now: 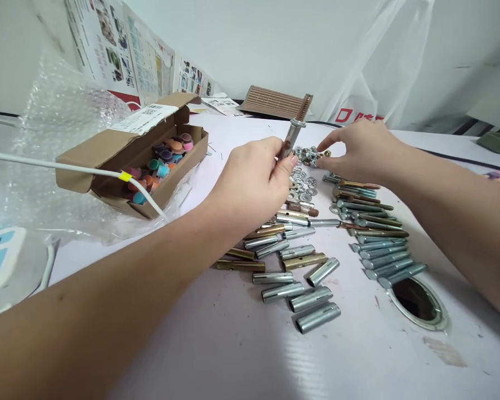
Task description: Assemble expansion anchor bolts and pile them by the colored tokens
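Observation:
Held up in my left hand is an expansion bolt, a metal sleeve with a washer and a threaded end pointing up. My right hand reaches to a pile of nuts, thumb and index finger pinched at its right edge; what lies between the fingertips is too small to tell. Loose washers lie just below the pile. Several metal sleeves, silver and brass-coloured, are spread over the white table. Bolts lie in a column under my right forearm.
An open cardboard box of small coloured pots stands at the left on bubble wrap. A white cable crosses before it. A round hole is at the right. Brown corrugated card and a plastic bag are behind.

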The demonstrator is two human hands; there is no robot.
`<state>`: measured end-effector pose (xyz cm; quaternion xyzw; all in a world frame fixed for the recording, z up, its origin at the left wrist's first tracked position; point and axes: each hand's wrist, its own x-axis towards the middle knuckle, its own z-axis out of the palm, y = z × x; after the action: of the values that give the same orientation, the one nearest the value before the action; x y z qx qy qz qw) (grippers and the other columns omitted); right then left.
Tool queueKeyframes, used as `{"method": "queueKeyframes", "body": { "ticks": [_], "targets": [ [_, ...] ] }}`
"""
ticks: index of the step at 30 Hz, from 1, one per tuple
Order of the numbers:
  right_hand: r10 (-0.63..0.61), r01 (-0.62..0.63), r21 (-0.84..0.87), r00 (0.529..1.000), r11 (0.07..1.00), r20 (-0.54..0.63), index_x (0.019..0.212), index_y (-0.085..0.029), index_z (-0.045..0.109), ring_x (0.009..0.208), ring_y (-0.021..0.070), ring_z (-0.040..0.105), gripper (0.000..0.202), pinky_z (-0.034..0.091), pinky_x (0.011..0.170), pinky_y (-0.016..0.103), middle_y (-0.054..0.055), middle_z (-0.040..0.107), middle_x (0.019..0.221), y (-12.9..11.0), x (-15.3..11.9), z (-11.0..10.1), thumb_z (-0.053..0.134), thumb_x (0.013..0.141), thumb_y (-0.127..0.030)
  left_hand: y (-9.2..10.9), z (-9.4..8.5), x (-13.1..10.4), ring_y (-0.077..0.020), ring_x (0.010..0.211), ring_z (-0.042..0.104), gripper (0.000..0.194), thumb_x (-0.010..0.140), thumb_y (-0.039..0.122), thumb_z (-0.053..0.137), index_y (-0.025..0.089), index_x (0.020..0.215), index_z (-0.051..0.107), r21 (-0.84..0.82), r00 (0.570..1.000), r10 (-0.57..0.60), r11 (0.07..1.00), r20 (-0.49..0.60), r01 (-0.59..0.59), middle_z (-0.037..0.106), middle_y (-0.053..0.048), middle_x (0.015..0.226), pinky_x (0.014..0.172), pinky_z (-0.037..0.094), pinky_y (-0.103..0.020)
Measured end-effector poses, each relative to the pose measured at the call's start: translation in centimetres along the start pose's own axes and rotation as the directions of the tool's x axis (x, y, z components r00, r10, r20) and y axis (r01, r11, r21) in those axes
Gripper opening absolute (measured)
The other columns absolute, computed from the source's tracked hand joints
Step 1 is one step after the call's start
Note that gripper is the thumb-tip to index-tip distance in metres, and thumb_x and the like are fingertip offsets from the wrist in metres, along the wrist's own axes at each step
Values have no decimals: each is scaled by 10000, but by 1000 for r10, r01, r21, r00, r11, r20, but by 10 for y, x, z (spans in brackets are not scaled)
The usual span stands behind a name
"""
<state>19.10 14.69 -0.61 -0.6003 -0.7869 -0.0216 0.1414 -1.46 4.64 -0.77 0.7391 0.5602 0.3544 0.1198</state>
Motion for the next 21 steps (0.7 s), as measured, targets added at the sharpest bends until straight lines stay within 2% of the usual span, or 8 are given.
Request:
{"method": "queueKeyframes", "body": {
  "ticks": [3, 6, 8, 11, 14, 18, 21],
  "targets": [
    [45, -44, -20, 998, 999, 50, 927, -209, 797, 973, 347, 551, 295, 420, 870, 512, 91, 544, 721, 1, 7, 6, 814, 721, -419, -3, -2, 5, -208, 676, 604, 242, 948, 381, 514, 204, 899, 672, 35, 1000, -15, 999, 4, 15, 700, -44, 733, 616, 423, -376],
    [71, -70, -8, 997, 997, 44, 891, -238, 801, 935, 335, 557, 259, 434, 824, 495, 100, 569, 772, 6, 6, 13, 806, 731, -440, -3, -1, 6, -225, 699, 622, 237, 945, 371, 524, 198, 871, 668, 52, 999, -13, 999, 38, 11, 678, -48, 706, 638, 448, -383],
    [76, -77, 47, 997, 996, 33, 860, -233, 802, 845, 281, 546, 272, 428, 773, 451, 91, 576, 742, 10, 6, 18, 806, 729, -471, -1, -1, 5, -229, 714, 632, 228, 947, 362, 527, 200, 862, 662, 52, 999, -7, 999, 53, 4, 670, -44, 696, 661, 465, -385],
    [88, -87, 111, 996, 990, 1, 826, -189, 800, 706, 176, 452, 357, 382, 723, 394, 64, 561, 700, 12, 6, 22, 810, 711, -527, 3, -2, 4, -226, 742, 640, 230, 951, 369, 529, 201, 870, 665, 57, 999, -3, 998, 38, 0, 674, -41, 697, 689, 479, -377],
    [116, -117, 113, 993, 987, 12, 861, -169, 801, 677, 136, 405, 346, 362, 717, 376, 58, 575, 750, 9, 7, 24, 792, 735, -492, 4, -3, 4, -234, 778, 653, 251, 944, 396, 539, 203, 863, 677, 53, 1000, -5, 999, 14, 4, 689, -47, 708, 701, 481, -367],
    [113, -118, 90, 992, 989, 57, 882, -178, 788, 650, 148, 457, 280, 386, 661, 366, 55, 574, 679, 1, 0, 13, 735, 755, -422, 5, -3, 0, -237, 774, 669, 255, 935, 375, 536, 200, 862, 706, 18, 1000, 2, 1000, 19, -3, 723, -60, 760, 703, 460, -360],
    [154, -144, 180, 987, 973, -43, 891, -205, 770, 515, 105, 410, 259, 355, 520, 319, 12, 482, 558, -7, -17, -13, 691, 764, -417, 6, 0, -4, -213, 756, 673, 250, 939, 339, 523, 190, 873, 712, -48, 999, 28, 999, 43, -26, 739, -56, 796, 725, 450, -344]
  ]
}}
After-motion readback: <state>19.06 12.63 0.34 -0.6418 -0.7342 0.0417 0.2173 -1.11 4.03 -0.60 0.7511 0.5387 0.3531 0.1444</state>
